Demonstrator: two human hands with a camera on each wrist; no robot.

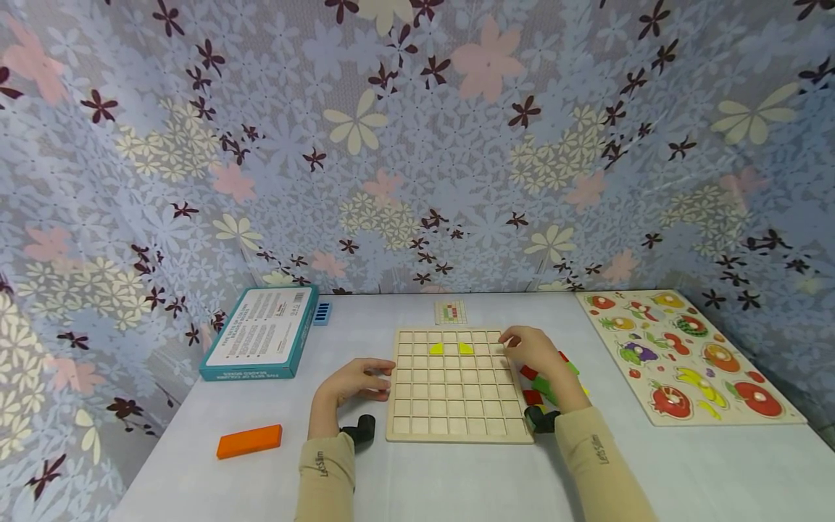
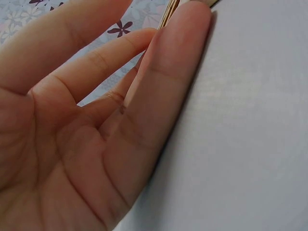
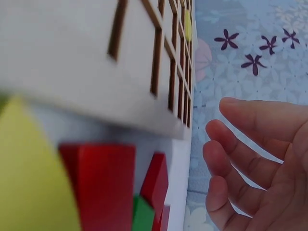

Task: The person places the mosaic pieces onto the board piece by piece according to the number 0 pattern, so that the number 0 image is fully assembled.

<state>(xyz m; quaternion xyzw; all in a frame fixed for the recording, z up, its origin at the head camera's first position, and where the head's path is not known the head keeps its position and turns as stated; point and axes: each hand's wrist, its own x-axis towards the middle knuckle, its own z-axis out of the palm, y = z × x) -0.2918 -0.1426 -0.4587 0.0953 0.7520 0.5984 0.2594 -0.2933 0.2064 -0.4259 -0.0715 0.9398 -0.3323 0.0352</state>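
Backdrop: flowered cloth (image 1: 417,145) behind a white table (image 1: 196,486).
Board: the gridded board (image 1: 459,438) lies between the hands, two yellow pieces (image 1: 436,349) in its second row from the far side, one cell between them.
Left hand: (image 1: 355,380) fingers loosely bent and parted, tips at the board's left edge, nothing gripped.
Right hand: (image 1: 531,349) by the far right corner, fingers half curled, tips apart, holding nothing.
Loose blocks: red (image 1: 533,397) and green (image 1: 544,387), just beside the board's right edge, partly hidden by the right arm and its black wrist camera (image 1: 543,420).
Beyond: a small card (image 1: 451,312).
Left side: teal box (image 1: 261,333), blue item (image 1: 322,313), orange block (image 1: 249,441).
Right side: fruit board (image 1: 633,384).
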